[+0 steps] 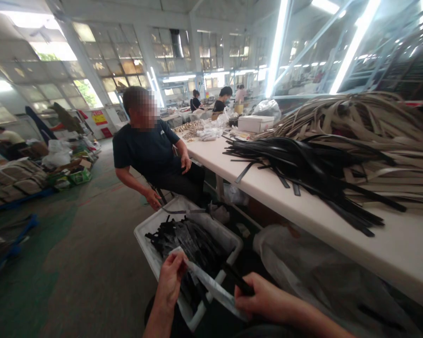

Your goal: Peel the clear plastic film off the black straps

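My left hand is closed, its thumb and fingers pinching one end of a thin whitish strip. The strip runs down to my right hand, which is wrapped round a short black strap. Whether the strip is joined to the strap there is hidden by my fingers. Both hands are over the near end of a white plastic bin, which holds a pile of black straps. Across the bin, a seated co-worker's hand holds a dark strip above the far rim.
To the right, a long white table bears a bundle of black straps and a large heap of beige straps. Beneath it lies a translucent plastic bag. A blue pallet is on the floor at left.
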The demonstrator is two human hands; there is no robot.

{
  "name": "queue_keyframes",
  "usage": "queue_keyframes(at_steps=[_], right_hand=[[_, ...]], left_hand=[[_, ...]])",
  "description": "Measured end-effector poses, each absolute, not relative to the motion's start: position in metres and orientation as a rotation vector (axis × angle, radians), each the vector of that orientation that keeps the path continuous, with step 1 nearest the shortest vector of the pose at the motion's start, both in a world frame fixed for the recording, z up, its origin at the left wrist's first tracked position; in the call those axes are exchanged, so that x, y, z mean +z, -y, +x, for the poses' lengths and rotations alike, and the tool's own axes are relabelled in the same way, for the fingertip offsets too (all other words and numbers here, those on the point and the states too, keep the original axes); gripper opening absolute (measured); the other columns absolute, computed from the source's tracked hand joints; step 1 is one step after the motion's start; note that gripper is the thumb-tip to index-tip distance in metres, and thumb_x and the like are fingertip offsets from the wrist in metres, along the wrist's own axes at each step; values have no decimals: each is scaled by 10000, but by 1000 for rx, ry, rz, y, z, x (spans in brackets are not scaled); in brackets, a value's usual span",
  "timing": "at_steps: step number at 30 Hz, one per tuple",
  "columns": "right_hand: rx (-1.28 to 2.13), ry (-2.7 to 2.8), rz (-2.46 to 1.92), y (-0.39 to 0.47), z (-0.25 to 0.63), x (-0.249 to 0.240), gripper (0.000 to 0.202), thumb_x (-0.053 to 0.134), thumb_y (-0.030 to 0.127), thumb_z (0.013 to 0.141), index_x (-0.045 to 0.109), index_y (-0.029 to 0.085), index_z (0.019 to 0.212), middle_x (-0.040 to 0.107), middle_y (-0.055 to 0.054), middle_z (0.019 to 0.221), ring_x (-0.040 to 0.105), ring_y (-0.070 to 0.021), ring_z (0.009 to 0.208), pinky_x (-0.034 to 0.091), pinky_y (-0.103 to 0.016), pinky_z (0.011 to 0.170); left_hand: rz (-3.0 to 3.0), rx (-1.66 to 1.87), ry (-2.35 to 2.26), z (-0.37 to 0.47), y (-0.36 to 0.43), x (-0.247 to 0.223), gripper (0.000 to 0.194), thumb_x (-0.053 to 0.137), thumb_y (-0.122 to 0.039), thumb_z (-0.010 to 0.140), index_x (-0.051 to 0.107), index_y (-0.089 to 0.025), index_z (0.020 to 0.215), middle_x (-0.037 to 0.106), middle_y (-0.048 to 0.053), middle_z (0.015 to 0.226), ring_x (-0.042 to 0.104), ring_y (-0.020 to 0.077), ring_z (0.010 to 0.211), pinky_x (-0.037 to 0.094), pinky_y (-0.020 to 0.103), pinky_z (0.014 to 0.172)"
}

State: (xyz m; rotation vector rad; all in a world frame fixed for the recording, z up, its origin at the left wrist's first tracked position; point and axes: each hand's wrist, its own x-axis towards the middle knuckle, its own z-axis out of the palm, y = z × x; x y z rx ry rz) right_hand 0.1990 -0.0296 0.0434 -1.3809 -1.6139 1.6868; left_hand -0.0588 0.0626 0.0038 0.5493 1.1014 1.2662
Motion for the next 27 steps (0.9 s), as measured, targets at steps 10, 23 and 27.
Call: queue_keyframes(at_steps=[10, 23, 27], right_hand=[[1605, 1294, -1468, -26, 195, 61, 478, 591, 540, 778, 700, 122, 981, 633, -19, 704, 298, -50, 427, 196, -214, 383], [1436, 1268, -1278, -60, 140, 63, 280, 719, 369, 639, 639, 130, 762, 562, 38, 654, 468, -74, 582, 379, -216, 555], [1534, 1292, -1122, -60, 140, 68, 283, 721, 383, 658, 631, 137, 766, 590, 31, 628, 528, -95, 571, 411, -224, 541]], left_hand=[[834, 1215, -1121, -35, -46, 34, 365, 838, -356, 578, 576, -150, 729, 536, -67, 624, 450, 31, 508, 389, 149, 497], [1096, 976, -1084, -21, -29, 35, 276, 760, -357, 697, 659, -124, 806, 576, -28, 619, 480, 73, 545, 392, 199, 542], [1006, 1009, -1052, -20, -36, 33, 381, 688, -473, 754, 694, -108, 863, 647, 19, 700, 548, 105, 619, 445, 221, 609]])
